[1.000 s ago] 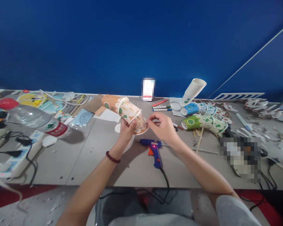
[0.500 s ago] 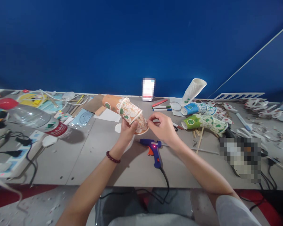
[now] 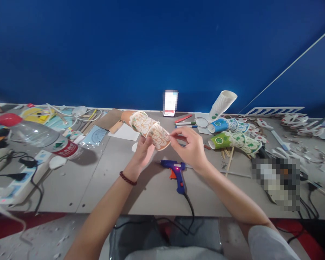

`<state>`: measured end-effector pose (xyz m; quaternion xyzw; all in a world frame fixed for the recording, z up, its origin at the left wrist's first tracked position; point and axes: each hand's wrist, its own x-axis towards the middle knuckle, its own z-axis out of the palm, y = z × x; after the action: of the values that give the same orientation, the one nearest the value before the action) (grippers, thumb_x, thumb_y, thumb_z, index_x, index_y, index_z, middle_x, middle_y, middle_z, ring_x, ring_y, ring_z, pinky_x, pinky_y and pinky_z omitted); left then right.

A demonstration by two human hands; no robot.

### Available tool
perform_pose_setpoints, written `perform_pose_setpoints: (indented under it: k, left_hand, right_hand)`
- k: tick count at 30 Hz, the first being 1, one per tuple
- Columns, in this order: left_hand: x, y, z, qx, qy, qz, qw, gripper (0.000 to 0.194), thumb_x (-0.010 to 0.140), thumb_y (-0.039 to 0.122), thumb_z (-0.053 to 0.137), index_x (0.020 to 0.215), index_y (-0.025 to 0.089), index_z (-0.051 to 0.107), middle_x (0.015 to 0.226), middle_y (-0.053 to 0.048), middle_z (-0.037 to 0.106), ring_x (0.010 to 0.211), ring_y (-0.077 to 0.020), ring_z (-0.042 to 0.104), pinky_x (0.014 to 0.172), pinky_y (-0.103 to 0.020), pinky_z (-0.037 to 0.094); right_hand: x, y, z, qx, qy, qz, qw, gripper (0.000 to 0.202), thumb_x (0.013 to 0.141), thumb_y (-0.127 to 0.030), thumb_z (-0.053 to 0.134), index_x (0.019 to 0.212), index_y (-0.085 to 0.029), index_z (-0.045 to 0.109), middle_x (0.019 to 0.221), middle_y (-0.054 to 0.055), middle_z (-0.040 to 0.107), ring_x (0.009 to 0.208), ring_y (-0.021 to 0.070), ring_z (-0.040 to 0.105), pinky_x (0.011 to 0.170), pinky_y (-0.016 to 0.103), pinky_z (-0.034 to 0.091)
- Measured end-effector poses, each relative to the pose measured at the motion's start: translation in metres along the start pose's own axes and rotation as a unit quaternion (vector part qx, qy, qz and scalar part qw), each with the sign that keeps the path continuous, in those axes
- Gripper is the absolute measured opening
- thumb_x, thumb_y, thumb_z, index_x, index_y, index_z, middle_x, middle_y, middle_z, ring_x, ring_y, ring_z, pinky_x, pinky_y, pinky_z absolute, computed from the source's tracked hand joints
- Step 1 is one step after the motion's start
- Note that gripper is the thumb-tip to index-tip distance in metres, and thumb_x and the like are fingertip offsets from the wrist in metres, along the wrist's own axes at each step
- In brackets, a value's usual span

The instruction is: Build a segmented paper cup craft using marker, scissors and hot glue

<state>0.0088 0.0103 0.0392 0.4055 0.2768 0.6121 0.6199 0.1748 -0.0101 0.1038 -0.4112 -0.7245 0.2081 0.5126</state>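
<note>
In my left hand (image 3: pixel 144 151) is a row of orange-and-white patterned paper cups (image 3: pixel 144 124), nested end to end and tilted down to the right above the table. My fingers wrap its underside. The thumb and forefinger of my right hand (image 3: pixel 189 146) pinch at the rim of the lowest cup; whether they hold just the rim or some small piece there is too small to tell. Below both hands lies a blue hot glue gun (image 3: pixel 176 169) with an orange trigger and a lit red light.
Blue cups (image 3: pixel 219 125) and green cups (image 3: pixel 222 139) lie right, before a leaning stack of white cups (image 3: pixel 223 103). A phone (image 3: pixel 170 103) stands against the blue wall. Left are a lying plastic bottle (image 3: pixel 43 135) and a power strip (image 3: pixel 24 180). Paper scraps litter the far right.
The orange cups have turned about their length in my left hand, showing more white pattern. My left hand has slipped slightly left and down; my right hand has shifted a little, staying by the rim.
</note>
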Motion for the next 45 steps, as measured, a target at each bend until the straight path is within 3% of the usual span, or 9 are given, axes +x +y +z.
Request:
perform_pose_setpoints:
  k: [4, 8, 17, 45]
  left_hand:
    - [0.000, 0.003, 0.001, -0.012, -0.034, -0.003, 0.999, 0.056, 0.068, 0.053, 0.080, 0.115, 0.027, 0.065, 0.130, -0.008, 0.063, 0.127, -0.0285, 0.053, 0.107, -0.046, 0.044]
    - [0.001, 0.006, -0.001, -0.015, -0.059, -0.018, 0.998, 0.064, 0.067, 0.052, 0.080, 0.122, 0.025, 0.062, 0.123, -0.010, 0.066, 0.127, -0.0307, 0.053, 0.109, -0.049, 0.041]
    - [0.001, 0.006, -0.004, -0.019, -0.056, -0.007, 0.998, 0.072, 0.065, 0.047, 0.083, 0.130, 0.029, 0.056, 0.135, -0.009, 0.059, 0.131, -0.0298, 0.050, 0.111, -0.049, 0.040]
    - [-0.001, 0.001, -0.002, -0.080, -0.055, -0.013, 0.995, 0.060, 0.066, 0.031, 0.085, 0.122, 0.027, 0.063, 0.109, -0.004, 0.072, 0.117, -0.0260, 0.061, 0.108, -0.041, 0.040]
  right_hand:
    - [-0.001, -0.001, 0.000, -0.057, 0.025, -0.062, 0.996, 0.010, 0.086, -0.017, 0.055, 0.085, -0.022, 0.064, 0.085, 0.004, 0.069, 0.080, 0.0178, 0.063, 0.075, 0.034, 0.054]
    - [-0.002, 0.002, 0.002, -0.073, 0.019, -0.095, 0.993, 0.013, 0.085, -0.016, 0.055, 0.089, -0.023, 0.065, 0.087, 0.004, 0.070, 0.083, 0.0189, 0.064, 0.078, 0.036, 0.054]
    - [-0.008, 0.001, 0.008, -0.141, 0.009, -0.141, 0.980, 0.012, 0.087, -0.016, 0.056, 0.087, -0.023, 0.065, 0.084, 0.006, 0.069, 0.084, 0.0208, 0.065, 0.077, 0.035, 0.055]
    - [-0.009, 0.007, 0.012, -0.175, 0.049, -0.165, 0.969, 0.015, 0.085, -0.008, 0.056, 0.080, -0.021, 0.060, 0.075, 0.004, 0.066, 0.077, 0.0184, 0.062, 0.069, 0.030, 0.050]
